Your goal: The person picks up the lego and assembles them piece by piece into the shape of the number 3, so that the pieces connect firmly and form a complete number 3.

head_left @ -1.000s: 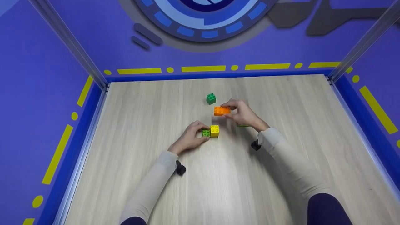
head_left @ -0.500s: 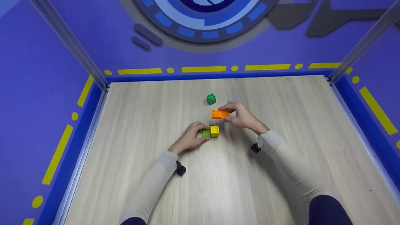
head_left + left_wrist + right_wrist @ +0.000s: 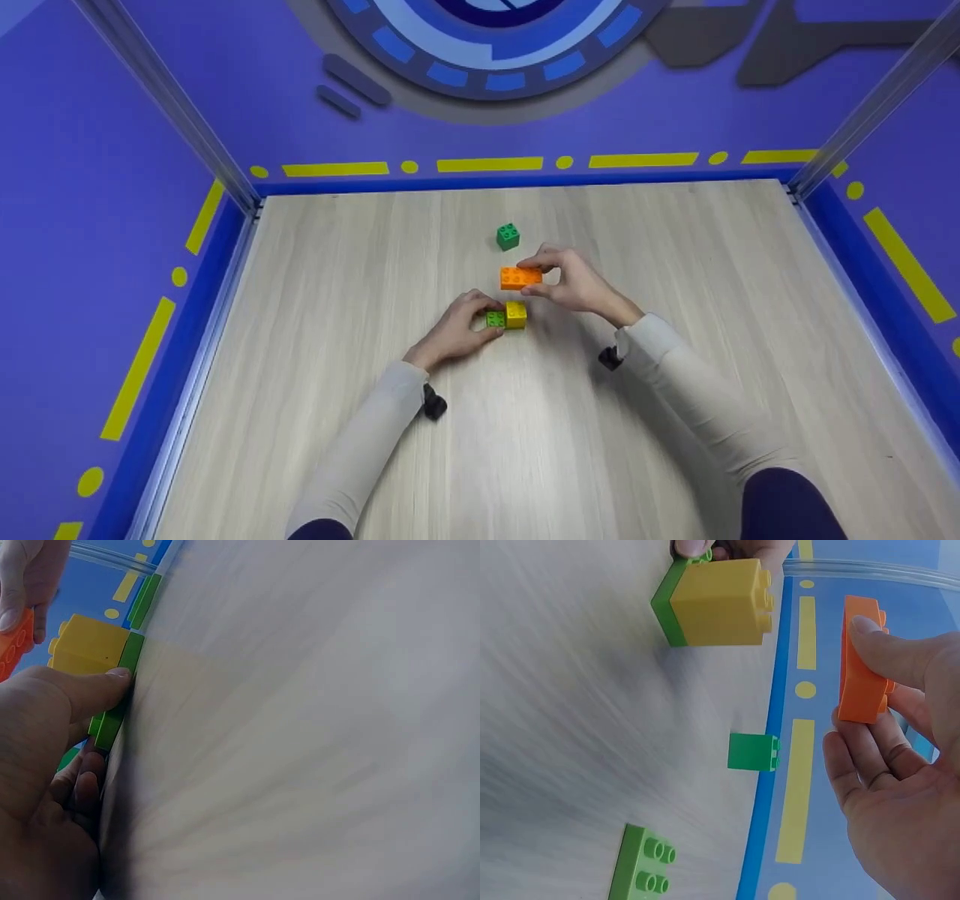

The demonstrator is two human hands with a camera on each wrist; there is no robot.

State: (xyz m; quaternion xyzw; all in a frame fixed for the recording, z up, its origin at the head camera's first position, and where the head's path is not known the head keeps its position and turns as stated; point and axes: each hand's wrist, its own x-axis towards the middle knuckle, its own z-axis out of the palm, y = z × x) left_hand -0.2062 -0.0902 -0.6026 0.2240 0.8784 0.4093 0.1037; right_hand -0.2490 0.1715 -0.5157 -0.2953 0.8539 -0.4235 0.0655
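My left hand [image 3: 459, 326] pinches a flat light green building brick [image 3: 495, 319] on the table, thumb and fingers at its two sides. A yellow brick [image 3: 516, 316] sits on the right part of that flat piece, as the right wrist view also shows. Just beyond the yellow brick, my right hand [image 3: 576, 283] holds an orange brick [image 3: 517, 278] by its right end. The orange brick [image 3: 864, 664] is raised off the table with studs upward, apart from the yellow one. Its underside is mostly hidden.
A dark green brick [image 3: 508, 237] stands farther back on the wooden table [image 3: 360, 262]. Another flat light green brick [image 3: 641, 866] lies on the table, hidden by the right arm in the head view. Blue walls [image 3: 480, 139] enclose the back and sides.
My right hand has carried the orange brick left and nearer to me, toward the yellow brick. The left hand has stayed put on the flat light green brick.
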